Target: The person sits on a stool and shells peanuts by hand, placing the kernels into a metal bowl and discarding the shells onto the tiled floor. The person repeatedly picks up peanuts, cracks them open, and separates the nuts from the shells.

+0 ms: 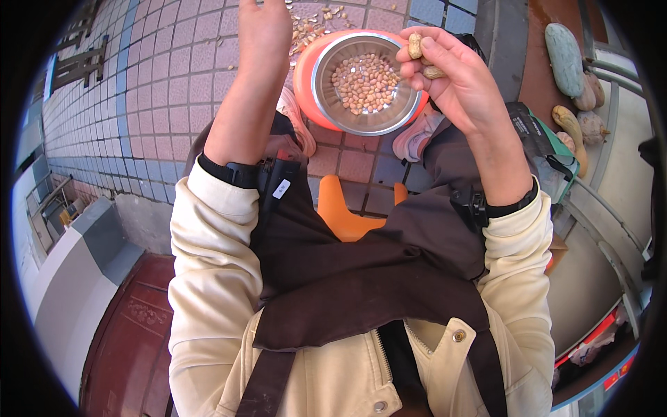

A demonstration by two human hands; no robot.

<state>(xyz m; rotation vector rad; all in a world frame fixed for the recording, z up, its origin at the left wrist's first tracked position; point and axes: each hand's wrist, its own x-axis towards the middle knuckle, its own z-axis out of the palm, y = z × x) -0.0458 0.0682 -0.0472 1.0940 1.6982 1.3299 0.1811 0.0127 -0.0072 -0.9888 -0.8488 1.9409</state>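
Note:
Unshelled peanuts (415,46) are in my right hand (458,73): one is pinched between thumb and fingertips, another lies lower against the fingers. That hand is over the right rim of a steel bowl (323,99), which holds many shelled peanut kernels (367,83). The bowl sits on a coral-red round plastic base (304,88). My left hand (266,26) is at the top edge of the view, left of the bowl, near a scatter of peanut shells (307,31) on the tiles; its fingers are cut off by the edge.
My shoes stand either side of the bowl, with part of an orange plastic stool (346,219) between my legs. A green and black bag (542,140) lies at the right, near squashes and a pale green gourd (564,60). Steps and a dark red door (130,323) are at the left.

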